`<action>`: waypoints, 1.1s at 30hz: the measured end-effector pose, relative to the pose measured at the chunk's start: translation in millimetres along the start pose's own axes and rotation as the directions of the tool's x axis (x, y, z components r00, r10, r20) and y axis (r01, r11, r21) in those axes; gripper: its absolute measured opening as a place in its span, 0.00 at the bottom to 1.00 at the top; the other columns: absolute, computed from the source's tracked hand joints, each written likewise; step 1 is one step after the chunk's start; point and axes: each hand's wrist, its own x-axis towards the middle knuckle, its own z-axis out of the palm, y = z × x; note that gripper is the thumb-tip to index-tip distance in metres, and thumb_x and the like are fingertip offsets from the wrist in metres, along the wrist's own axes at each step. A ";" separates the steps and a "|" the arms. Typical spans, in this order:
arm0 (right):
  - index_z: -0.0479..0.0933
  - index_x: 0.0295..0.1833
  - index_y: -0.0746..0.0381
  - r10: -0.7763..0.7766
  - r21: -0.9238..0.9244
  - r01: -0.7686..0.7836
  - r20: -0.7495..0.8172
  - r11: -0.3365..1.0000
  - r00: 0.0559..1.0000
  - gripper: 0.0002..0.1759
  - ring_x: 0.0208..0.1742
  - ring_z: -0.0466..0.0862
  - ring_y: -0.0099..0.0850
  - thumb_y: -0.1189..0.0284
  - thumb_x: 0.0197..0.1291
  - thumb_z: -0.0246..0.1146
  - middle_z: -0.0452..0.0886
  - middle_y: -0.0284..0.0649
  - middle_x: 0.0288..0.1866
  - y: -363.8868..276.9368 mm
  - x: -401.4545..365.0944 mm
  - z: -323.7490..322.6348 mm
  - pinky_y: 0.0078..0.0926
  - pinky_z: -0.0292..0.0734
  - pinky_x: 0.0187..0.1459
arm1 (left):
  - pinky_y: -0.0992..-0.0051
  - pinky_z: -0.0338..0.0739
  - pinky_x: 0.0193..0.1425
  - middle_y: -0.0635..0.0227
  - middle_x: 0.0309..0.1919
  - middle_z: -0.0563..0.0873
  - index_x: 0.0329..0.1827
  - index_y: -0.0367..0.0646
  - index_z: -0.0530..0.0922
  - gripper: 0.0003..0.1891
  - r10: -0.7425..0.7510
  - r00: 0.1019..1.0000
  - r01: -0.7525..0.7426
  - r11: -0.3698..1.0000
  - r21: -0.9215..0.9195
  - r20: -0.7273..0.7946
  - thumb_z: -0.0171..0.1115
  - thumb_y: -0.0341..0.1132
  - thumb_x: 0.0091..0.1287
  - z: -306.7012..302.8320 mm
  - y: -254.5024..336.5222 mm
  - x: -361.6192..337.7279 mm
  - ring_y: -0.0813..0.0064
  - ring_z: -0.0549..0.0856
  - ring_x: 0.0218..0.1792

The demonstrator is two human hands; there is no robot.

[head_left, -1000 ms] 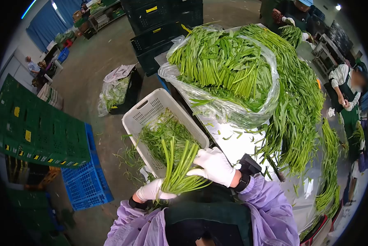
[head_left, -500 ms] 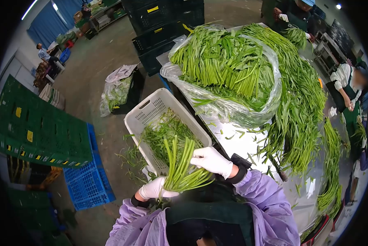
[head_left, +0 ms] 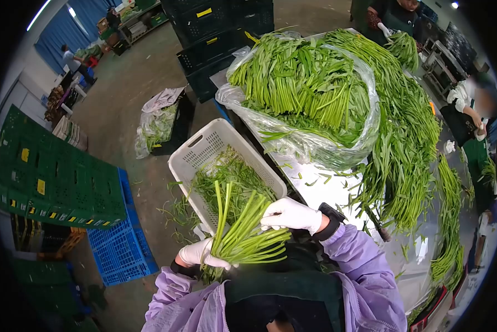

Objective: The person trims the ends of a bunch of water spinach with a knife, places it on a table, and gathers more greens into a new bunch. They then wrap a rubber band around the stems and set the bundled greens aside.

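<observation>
Green stems by the basket, gripped in the left hand, need gentle pressure, the right hand pinched closed alongside.

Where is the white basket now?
In the head view, the white basket is left of the table, just beyond the bunch of green stems in the hands.

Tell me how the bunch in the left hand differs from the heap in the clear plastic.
The bunch is a single handful; the heap is many times larger. The bunch shows mostly bare stems, fanned apart at their ends, while the heap shows leaves and stems packed in layers. The left hand grips the bunch, whereas the heap rests in clear plastic on the table. Both have slender green stems.
</observation>
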 end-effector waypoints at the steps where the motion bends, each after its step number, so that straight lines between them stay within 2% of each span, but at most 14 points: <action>1: 0.83 0.34 0.62 0.001 0.026 -0.001 0.017 1.000 1.000 0.10 0.22 0.71 0.15 0.68 0.62 0.60 0.77 0.28 0.21 1.4 0.4 -0.5 0.16 0.65 0.25 | 0.74 0.78 0.47 0.63 0.43 0.85 0.55 0.36 0.75 0.18 -0.025 0.999 0.027 0.997 -0.077 0.025 0.65 0.27 0.63 0.3 2.6 -1.0 0.75 0.83 0.41; 3: 0.82 0.34 0.62 0.001 0.053 -0.003 0.029 0.999 1.000 0.10 0.23 0.71 0.15 0.69 0.63 0.59 0.78 0.27 0.22 2.9 -1.6 -3.9 0.15 0.65 0.26 | 0.75 0.79 0.45 0.62 0.43 0.85 0.56 0.36 0.74 0.18 -0.010 0.997 0.016 0.997 -0.074 0.073 0.65 0.27 0.63 -3.9 -1.8 -1.4 0.75 0.83 0.40; 6: 0.80 0.32 0.60 -0.015 0.239 0.050 -0.146 0.970 0.989 0.10 0.24 0.72 0.12 0.69 0.63 0.59 0.80 0.26 0.26 0.4 -8.9 -24.6 0.12 0.65 0.26 | 0.75 0.79 0.42 0.61 0.42 0.85 0.56 0.36 0.73 0.19 0.019 0.996 -0.007 0.992 -0.127 0.092 0.65 0.28 0.64 -8.8 -10.2 -8.6 0.75 0.83 0.38; 7: 0.81 0.32 0.58 -0.034 0.127 0.070 -0.265 0.989 0.964 0.08 0.25 0.75 0.17 0.68 0.61 0.60 0.81 0.30 0.26 7.5 -8.7 -34.7 0.15 0.68 0.27 | 0.75 0.79 0.42 0.61 0.41 0.84 0.57 0.36 0.73 0.19 0.031 0.998 -0.020 0.983 -0.183 0.058 0.64 0.28 0.64 -8.4 -12.9 -11.4 0.75 0.83 0.37; 8: 0.81 0.33 0.58 -0.119 -0.245 0.003 -0.462 0.970 0.879 0.07 0.26 0.77 0.22 0.68 0.60 0.62 0.81 0.32 0.27 18.9 -6.1 -40.0 0.19 0.71 0.28 | 0.76 0.79 0.41 0.61 0.41 0.84 0.57 0.36 0.72 0.20 0.033 0.999 -0.024 0.975 -0.220 0.039 0.65 0.27 0.64 -7.3 -13.4 -12.3 0.74 0.84 0.37; 9: 0.81 0.34 0.58 -0.269 -0.558 -0.145 -0.592 0.817 0.759 0.06 0.27 0.80 0.27 0.67 0.58 0.63 0.81 0.35 0.28 28.7 -4.3 -43.0 0.22 0.73 0.30 | 0.76 0.79 0.41 0.61 0.41 0.84 0.57 0.36 0.72 0.20 0.032 0.999 -0.022 0.975 -0.220 0.041 0.65 0.27 0.64 -5.3 -13.0 -13.7 0.74 0.84 0.37; 12: 0.82 0.36 0.59 -0.605 -0.702 0.152 -0.458 0.695 0.651 0.09 0.32 0.81 0.35 0.65 0.55 0.66 0.79 0.39 0.32 -10.0 -12.1 -9.9 0.29 0.76 0.35 | 0.75 0.79 0.41 0.60 0.41 0.84 0.59 0.37 0.70 0.22 -0.016 1.000 0.016 0.986 -0.164 0.004 0.66 0.27 0.62 -5.8 -8.1 -9.7 0.74 0.84 0.37; 15: 0.83 0.38 0.58 -0.627 -0.905 0.168 -0.128 0.390 0.768 0.16 0.39 0.78 0.35 0.57 0.49 0.69 0.77 0.36 0.33 -28.9 -6.4 15.0 0.32 0.72 0.44 | 0.76 0.79 0.41 0.60 0.41 0.84 0.59 0.37 0.70 0.22 -0.010 0.997 0.021 0.989 -0.146 0.071 0.65 0.26 0.62 -7.6 -9.3 -0.5 0.74 0.84 0.37; 19: 0.82 0.39 0.59 -0.659 -0.896 0.148 -0.187 0.419 0.729 0.21 0.41 0.77 0.37 0.54 0.47 0.70 0.78 0.36 0.36 -16.7 8.0 22.8 0.34 0.70 0.48 | 0.76 0.79 0.42 0.61 0.41 0.84 0.58 0.38 0.71 0.21 -0.023 0.997 0.029 0.996 -0.084 0.079 0.65 0.27 0.62 -8.7 -6.0 3.0 0.74 0.83 0.36; 21: 0.82 0.38 0.60 -0.596 -0.823 0.175 -0.228 0.541 0.770 0.22 0.40 0.77 0.37 0.53 0.45 0.71 0.78 0.36 0.36 -11.2 8.8 25.8 0.34 0.71 0.47 | 0.76 0.79 0.41 0.61 0.41 0.85 0.58 0.37 0.71 0.21 -0.026 0.996 0.034 0.995 -0.089 0.089 0.65 0.27 0.63 -9.0 -6.7 3.1 0.74 0.84 0.36; 29: 0.81 0.30 0.61 -0.671 -0.643 0.442 -0.153 0.625 0.725 0.07 0.34 0.77 0.38 0.69 0.55 0.67 0.79 0.37 0.28 -18.6 4.9 14.7 0.32 0.70 0.47 | 0.76 0.79 0.40 0.61 0.41 0.85 0.55 0.37 0.72 0.18 0.021 0.991 -0.013 0.998 -0.060 0.131 0.64 0.27 0.63 -10.5 -10.9 9.0 0.74 0.84 0.36; 30: 0.80 0.30 0.63 -0.681 -0.584 0.461 -0.230 0.668 0.696 0.07 0.32 0.78 0.36 0.71 0.56 0.66 0.80 0.38 0.29 -17.3 2.3 7.3 0.30 0.72 0.42 | 0.76 0.79 0.40 0.61 0.41 0.85 0.55 0.37 0.72 0.18 0.022 0.991 -0.014 0.998 -0.057 0.132 0.64 0.27 0.63 -10.2 -9.9 8.9 0.74 0.84 0.36; 31: 0.80 0.31 0.62 -0.599 -0.511 0.413 -0.278 0.754 0.751 0.08 0.33 0.79 0.40 0.68 0.56 0.64 0.78 0.41 0.28 -23.2 -5.6 -4.7 0.35 0.74 0.36 | 0.76 0.79 0.40 0.61 0.41 0.85 0.55 0.37 0.73 0.17 0.036 0.992 -0.030 0.998 -0.056 0.121 0.64 0.27 0.64 -9.1 -7.1 8.4 0.75 0.84 0.36; 33: 0.80 0.32 0.61 -0.500 -0.523 0.221 -0.486 0.824 0.716 0.08 0.33 0.80 0.39 0.67 0.56 0.65 0.79 0.40 0.29 -22.3 -17.4 -14.9 0.33 0.75 0.35 | 0.76 0.79 0.40 0.62 0.41 0.85 0.55 0.37 0.73 0.17 0.052 0.993 -0.046 0.997 -0.056 0.110 0.64 0.27 0.64 -8.6 -7.0 8.6 0.75 0.84 0.36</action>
